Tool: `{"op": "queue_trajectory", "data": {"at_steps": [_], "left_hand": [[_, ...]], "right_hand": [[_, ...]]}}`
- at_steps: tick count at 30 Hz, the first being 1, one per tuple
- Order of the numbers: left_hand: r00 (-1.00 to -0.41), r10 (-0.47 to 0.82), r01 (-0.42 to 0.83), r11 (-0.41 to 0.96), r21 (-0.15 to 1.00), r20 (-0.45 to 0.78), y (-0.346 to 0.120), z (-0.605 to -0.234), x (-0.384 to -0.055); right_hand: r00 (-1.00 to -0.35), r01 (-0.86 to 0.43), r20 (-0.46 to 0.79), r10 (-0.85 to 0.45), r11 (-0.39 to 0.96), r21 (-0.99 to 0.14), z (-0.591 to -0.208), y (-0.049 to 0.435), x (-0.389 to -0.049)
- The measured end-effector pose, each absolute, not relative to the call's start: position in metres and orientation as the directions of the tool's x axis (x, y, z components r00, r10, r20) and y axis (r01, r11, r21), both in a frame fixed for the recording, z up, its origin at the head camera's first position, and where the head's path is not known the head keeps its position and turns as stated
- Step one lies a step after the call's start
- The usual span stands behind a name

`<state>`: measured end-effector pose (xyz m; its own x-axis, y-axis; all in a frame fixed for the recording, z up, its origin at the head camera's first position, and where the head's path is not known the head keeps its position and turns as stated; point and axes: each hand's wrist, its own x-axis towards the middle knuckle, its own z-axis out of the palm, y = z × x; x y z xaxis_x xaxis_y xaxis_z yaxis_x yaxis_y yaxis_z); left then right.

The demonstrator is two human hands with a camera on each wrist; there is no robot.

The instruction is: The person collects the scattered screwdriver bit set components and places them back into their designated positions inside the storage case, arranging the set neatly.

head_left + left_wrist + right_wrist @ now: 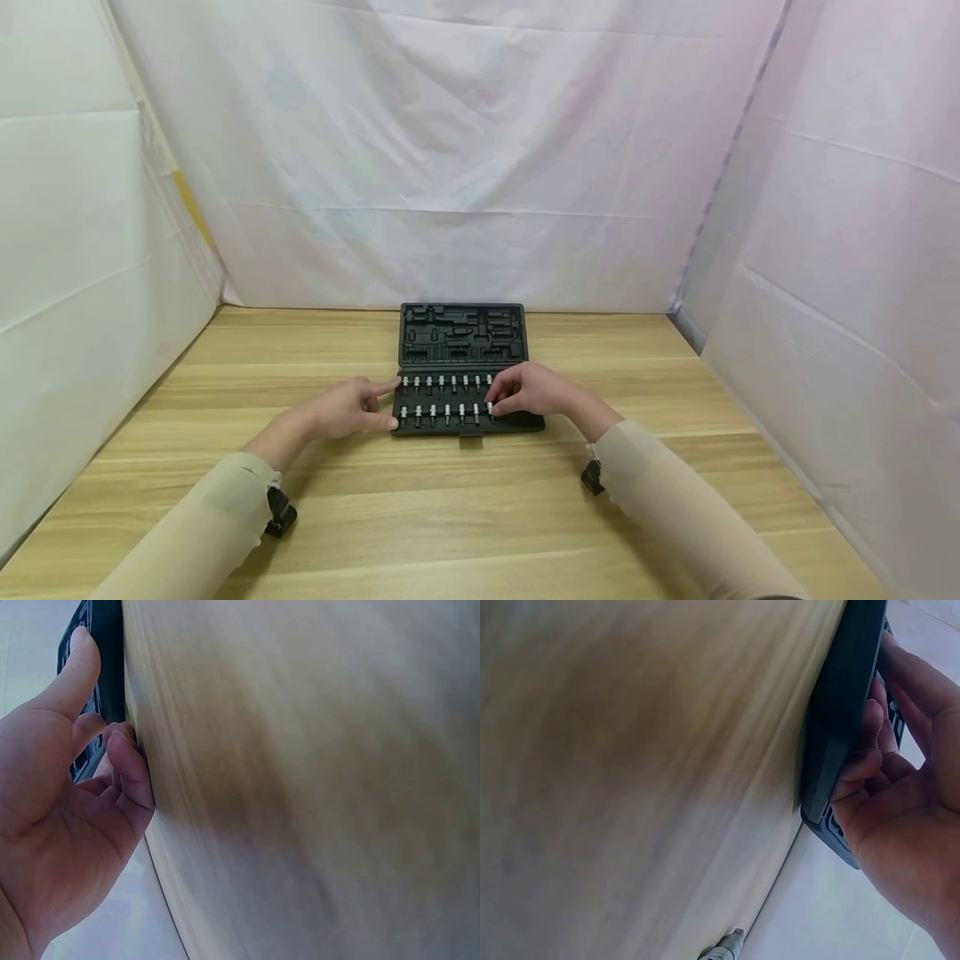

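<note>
An open black plastic case [519, 422] lies on the table, its tray holding two rows of silver bit sockets with darker tips. At the front row's right end, my right hand [531, 390] pinches a bit socket [490, 408] between thumb and fingers. In the right wrist view, that hand [911, 795] reaches over the case's side [840, 712], and its fingers hide the socket. My left hand [348, 408] touches the tray's left edge with extended index finger and thumb. The left wrist view shows this hand [67, 795] with its other fingers curled near the tabletop.
The case's lid [463, 335] stands opened at the back, with moulded recesses inside. A silver piece with a dark tip [726, 946] appears at the bottom of the right wrist view. White sheets [450, 167] enclose the wooden table [420, 517] on three sides.
</note>
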<state>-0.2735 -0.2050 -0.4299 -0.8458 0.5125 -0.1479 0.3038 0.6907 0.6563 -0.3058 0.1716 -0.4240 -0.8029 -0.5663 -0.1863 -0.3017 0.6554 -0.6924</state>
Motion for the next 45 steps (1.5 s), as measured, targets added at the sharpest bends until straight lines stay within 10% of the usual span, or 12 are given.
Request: {"op": "queue_trajectory", "data": {"at_steps": [45], "left_hand": [[-0.843, 0.519, 0.310, 0.683, 0.661, -0.140, -0.205, -0.429, -0.271]], "right_hand": [[-0.857, -0.240, -0.257, -0.447, 0.786, -0.569, -0.419, 0.145, -0.310]]}}
